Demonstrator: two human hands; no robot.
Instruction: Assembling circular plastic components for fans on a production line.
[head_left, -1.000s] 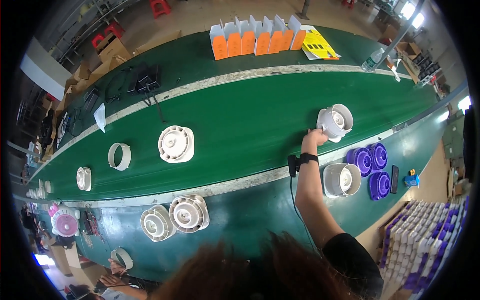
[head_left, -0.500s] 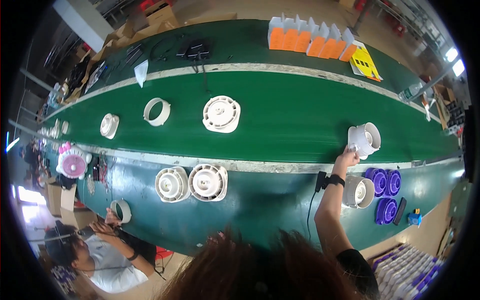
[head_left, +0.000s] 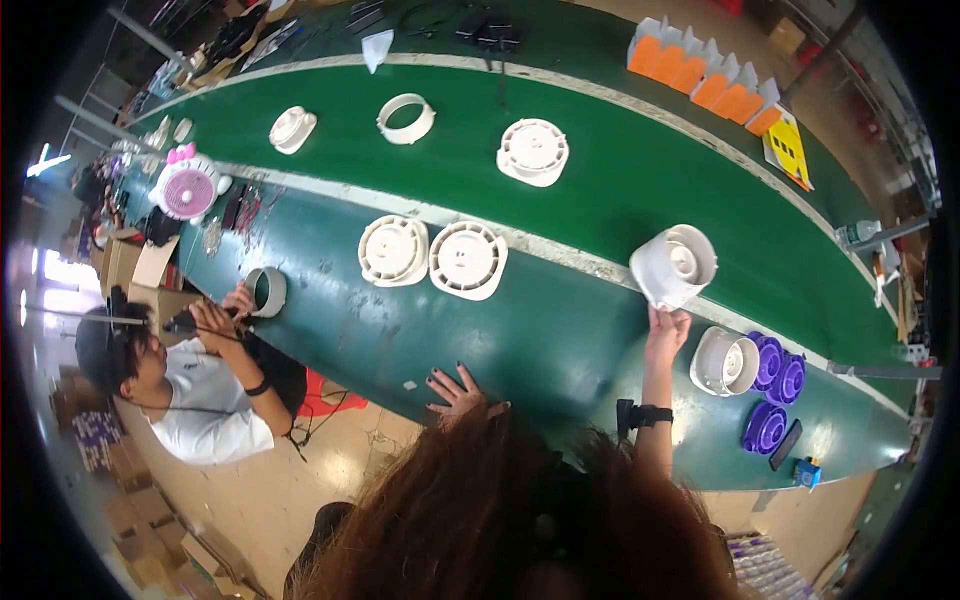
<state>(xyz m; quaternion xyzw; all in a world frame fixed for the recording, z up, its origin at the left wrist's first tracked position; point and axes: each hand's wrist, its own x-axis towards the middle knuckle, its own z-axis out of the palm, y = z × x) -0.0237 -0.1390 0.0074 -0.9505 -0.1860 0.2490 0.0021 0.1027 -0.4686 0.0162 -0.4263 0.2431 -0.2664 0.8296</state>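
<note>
My right hand (head_left: 667, 332) grips the lower edge of a white plastic housing (head_left: 650, 268) with a deep round collar, held tilted over the pale strip between bench and belt. Inside the collar a round ribbed centre shows. My left hand (head_left: 460, 392) lies with fingers spread on the green bench near its front edge, partly covered by hair. A similar collared white housing (head_left: 712, 360) stands on the bench just right of my right hand. Between my hands and the co-worker, two white slotted round units (head_left: 393, 250) sit side by side near the strip.
Purple round parts (head_left: 768, 428) and a dark bar (head_left: 787, 444) lie at the right. On the green belt (head_left: 600, 180) are a white ring (head_left: 406, 119) and white units (head_left: 533, 152). A co-worker (head_left: 200, 385) at the left holds another ring (head_left: 267, 292). Orange-and-white cartons (head_left: 690, 68) stand behind.
My right hand has lifted the white housing off the belt and brought it nearer. My left hand now shows on the bench. The whole view has shifted and turned.
</note>
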